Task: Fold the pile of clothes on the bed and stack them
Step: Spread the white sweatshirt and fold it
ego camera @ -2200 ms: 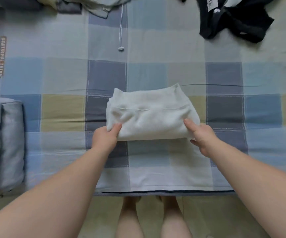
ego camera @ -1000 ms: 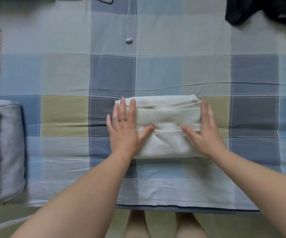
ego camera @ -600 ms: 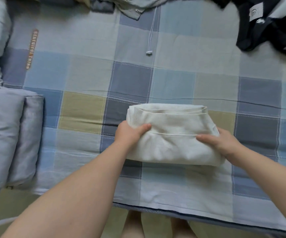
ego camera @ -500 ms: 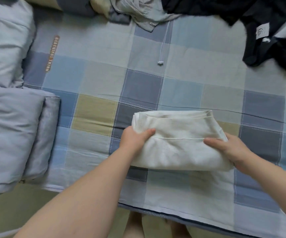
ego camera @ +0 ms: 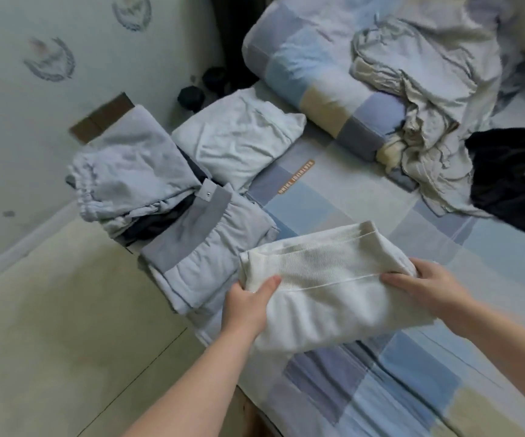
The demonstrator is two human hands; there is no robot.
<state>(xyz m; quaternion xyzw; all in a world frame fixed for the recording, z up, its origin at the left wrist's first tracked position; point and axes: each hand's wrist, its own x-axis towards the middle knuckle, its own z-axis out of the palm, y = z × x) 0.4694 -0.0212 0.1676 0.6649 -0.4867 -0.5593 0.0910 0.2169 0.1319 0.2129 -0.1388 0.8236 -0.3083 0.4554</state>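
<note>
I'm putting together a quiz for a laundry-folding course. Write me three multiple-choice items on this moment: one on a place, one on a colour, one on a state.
1. Where is the stack of folded clothes relative to the white garment?
A. To its right
B. To its left
C. Underneath it

2. What colour is the loose garment at the far right of the bed?
A. Black
B. Red
C. Yellow

3. How is the white garment handled?
A. One hand only
B. It lies untouched
C. Both hands grip it

Answers: B, the stack sits left of it near the bed's edge; A, it is plainly black; C, the left hand and right hand each grip one end.
</note>
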